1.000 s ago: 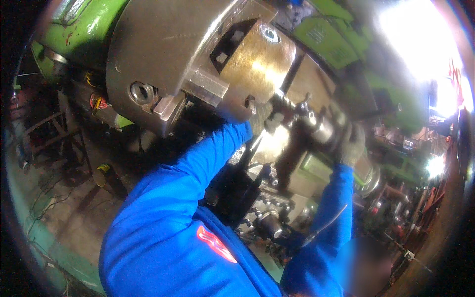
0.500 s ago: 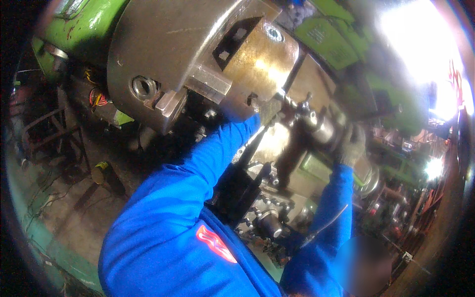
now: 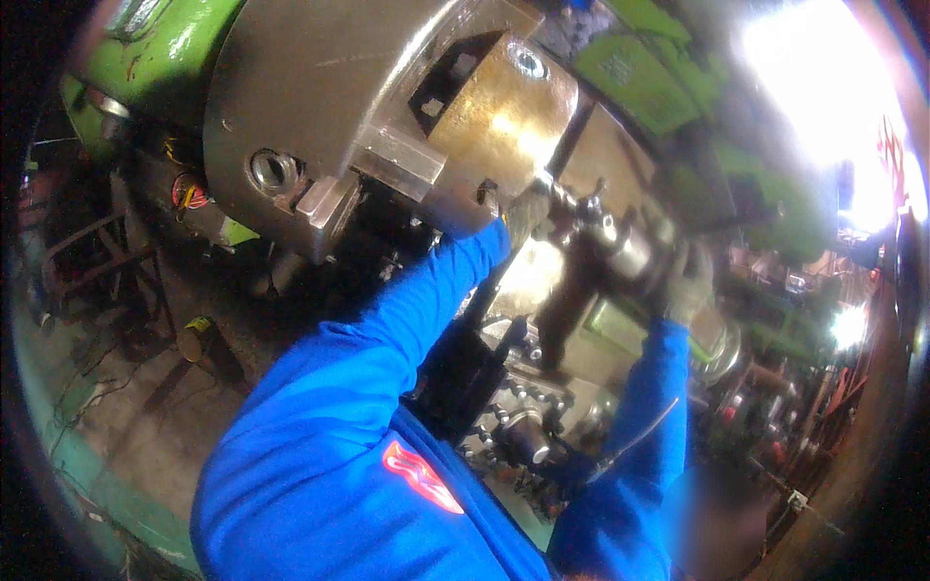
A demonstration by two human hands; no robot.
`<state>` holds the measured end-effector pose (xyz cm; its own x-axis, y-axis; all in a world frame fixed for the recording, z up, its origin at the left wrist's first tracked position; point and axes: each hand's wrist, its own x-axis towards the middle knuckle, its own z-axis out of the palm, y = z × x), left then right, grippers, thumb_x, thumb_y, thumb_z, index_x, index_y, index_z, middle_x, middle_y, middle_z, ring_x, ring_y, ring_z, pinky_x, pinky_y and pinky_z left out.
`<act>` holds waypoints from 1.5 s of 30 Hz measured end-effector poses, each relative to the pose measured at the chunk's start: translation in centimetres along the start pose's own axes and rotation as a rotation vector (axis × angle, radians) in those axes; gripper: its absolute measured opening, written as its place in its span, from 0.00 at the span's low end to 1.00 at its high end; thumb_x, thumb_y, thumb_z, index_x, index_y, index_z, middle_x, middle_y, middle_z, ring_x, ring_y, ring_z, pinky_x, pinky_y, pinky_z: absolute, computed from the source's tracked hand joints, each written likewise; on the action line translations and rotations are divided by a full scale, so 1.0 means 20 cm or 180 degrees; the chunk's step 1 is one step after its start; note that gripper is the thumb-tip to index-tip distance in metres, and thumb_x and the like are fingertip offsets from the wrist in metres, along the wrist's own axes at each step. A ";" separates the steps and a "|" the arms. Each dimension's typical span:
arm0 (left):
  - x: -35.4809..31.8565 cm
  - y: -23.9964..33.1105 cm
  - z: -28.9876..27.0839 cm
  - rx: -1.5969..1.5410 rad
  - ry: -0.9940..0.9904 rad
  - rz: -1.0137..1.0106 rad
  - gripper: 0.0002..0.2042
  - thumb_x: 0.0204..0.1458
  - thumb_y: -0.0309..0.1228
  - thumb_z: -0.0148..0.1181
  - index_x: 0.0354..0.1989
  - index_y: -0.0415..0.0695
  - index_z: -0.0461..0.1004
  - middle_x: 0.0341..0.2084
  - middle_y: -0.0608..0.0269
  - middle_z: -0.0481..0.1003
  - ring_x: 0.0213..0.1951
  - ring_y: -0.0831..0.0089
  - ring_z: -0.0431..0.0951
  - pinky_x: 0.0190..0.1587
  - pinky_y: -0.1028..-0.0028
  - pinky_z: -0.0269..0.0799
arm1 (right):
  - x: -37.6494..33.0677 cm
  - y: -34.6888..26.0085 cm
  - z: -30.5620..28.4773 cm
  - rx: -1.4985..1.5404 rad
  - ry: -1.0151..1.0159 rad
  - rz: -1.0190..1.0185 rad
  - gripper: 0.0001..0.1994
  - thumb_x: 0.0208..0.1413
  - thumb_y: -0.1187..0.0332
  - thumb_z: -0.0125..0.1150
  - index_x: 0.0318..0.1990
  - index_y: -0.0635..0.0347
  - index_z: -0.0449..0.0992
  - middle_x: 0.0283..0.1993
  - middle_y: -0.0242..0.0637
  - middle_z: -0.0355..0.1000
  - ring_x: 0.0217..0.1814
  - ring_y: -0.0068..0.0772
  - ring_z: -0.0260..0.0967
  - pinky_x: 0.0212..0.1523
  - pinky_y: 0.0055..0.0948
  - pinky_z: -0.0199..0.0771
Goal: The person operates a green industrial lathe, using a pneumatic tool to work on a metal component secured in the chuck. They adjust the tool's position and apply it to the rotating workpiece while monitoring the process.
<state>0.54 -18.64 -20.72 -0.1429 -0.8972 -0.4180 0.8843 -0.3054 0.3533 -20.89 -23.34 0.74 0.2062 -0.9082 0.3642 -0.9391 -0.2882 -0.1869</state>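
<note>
Here, the fingers of your left hand (image 3: 523, 221) are mostly hidden against the metal, so I can't tell whether they pinch anything or lie loose; the hand sits just beside the short bright shaft (image 3: 562, 198). Your right hand (image 3: 686, 281) looks gloved and curls by the steel cylinder (image 3: 632, 254), but blur hides whether its fingers press on it or only rest near it.

Just past your left hand is the brassy metal piece (image 3: 513, 116), apparently held against the big round chuck (image 3: 310, 107), with a stepped steel block (image 3: 402, 165) beside it. The shaft lies between that piece and the cylinder, with a small knobbed fitting (image 3: 596, 208) along the same line.

As I judge it, the step in hand is two-handed work on this line, your left hand at the piece's end and your right at the cylinder's. The next move seems to call for a steady left hand, measured effort from the right, and your left blue sleeve (image 3: 387, 305) clear of the chuck's edges.

Farther out, nearer your body, you have the bolted tool post (image 3: 523, 431); beyond the piece stands the green casing (image 3: 649, 82).
</note>
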 end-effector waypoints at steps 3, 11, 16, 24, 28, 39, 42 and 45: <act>0.00 0.01 0.03 -0.0169 -0.0008 -0.0029 0.17 0.68 0.45 0.45 0.39 0.45 0.74 0.28 0.58 0.76 0.25 0.66 0.76 0.26 0.67 0.71 | 0.00 0.03 0.02 -0.0070 0.0118 -0.0065 0.19 0.63 0.57 0.60 0.50 0.65 0.80 0.50 0.53 0.77 0.53 0.52 0.73 0.57 0.43 0.70; -0.09 0.01 0.12 -0.0873 0.0075 0.0019 0.19 0.68 0.47 0.44 0.36 0.45 0.75 0.29 0.57 0.77 0.28 0.65 0.77 0.30 0.66 0.74 | 0.01 -0.01 0.02 0.0061 0.0125 -0.0004 0.16 0.63 0.59 0.60 0.47 0.64 0.80 0.48 0.52 0.77 0.52 0.53 0.73 0.56 0.44 0.70; -0.15 -0.07 0.16 0.0938 0.0581 0.1877 0.18 0.66 0.46 0.47 0.31 0.47 0.72 0.28 0.59 0.76 0.26 0.66 0.76 0.26 0.64 0.72 | -0.01 0.03 0.03 0.0077 0.0163 -0.0030 0.16 0.63 0.59 0.60 0.48 0.63 0.81 0.50 0.51 0.78 0.54 0.52 0.73 0.57 0.43 0.70; -0.11 -0.04 0.16 -0.0635 0.0809 0.0109 0.12 0.65 0.40 0.50 0.34 0.47 0.73 0.26 0.63 0.75 0.24 0.70 0.74 0.29 0.72 0.71 | 0.00 0.01 0.02 0.0209 0.0196 0.0201 0.17 0.62 0.59 0.62 0.49 0.63 0.81 0.50 0.50 0.78 0.55 0.50 0.74 0.58 0.42 0.71; -0.19 -0.06 0.12 0.2093 0.0394 0.1774 0.12 0.66 0.41 0.47 0.37 0.48 0.73 0.29 0.62 0.74 0.28 0.69 0.74 0.32 0.70 0.71 | 0.00 -0.02 0.01 0.0192 0.0062 0.0207 0.17 0.62 0.59 0.62 0.49 0.63 0.80 0.51 0.49 0.78 0.55 0.50 0.74 0.58 0.41 0.71; -0.25 -0.19 0.10 0.2285 0.0406 0.1945 0.08 0.64 0.37 0.50 0.39 0.47 0.73 0.32 0.62 0.76 0.33 0.67 0.76 0.38 0.68 0.74 | 0.00 0.02 0.00 0.0057 0.0059 0.0004 0.16 0.62 0.58 0.60 0.47 0.62 0.81 0.48 0.49 0.78 0.53 0.50 0.74 0.56 0.42 0.71; -0.29 -0.18 0.08 0.2305 0.0298 0.1860 0.08 0.63 0.35 0.51 0.40 0.47 0.73 0.33 0.62 0.76 0.34 0.66 0.76 0.39 0.67 0.74 | 0.01 0.04 0.01 0.0025 -0.0135 0.0043 0.16 0.62 0.58 0.60 0.46 0.62 0.81 0.49 0.49 0.78 0.53 0.50 0.74 0.57 0.42 0.70; -0.28 -0.14 0.07 0.2389 0.0274 0.1855 0.07 0.63 0.34 0.51 0.40 0.47 0.73 0.34 0.61 0.76 0.35 0.66 0.77 0.41 0.66 0.75 | 0.02 -0.04 -0.03 0.0210 -0.0269 0.0162 0.17 0.62 0.58 0.61 0.48 0.63 0.81 0.51 0.49 0.78 0.55 0.51 0.74 0.59 0.42 0.70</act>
<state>-1.83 -13.18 -18.23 0.2898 -0.9555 -0.0562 0.2857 0.0303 0.9578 -20.24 -23.38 1.53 0.1837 -0.9437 0.2751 -0.9295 -0.2578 -0.2638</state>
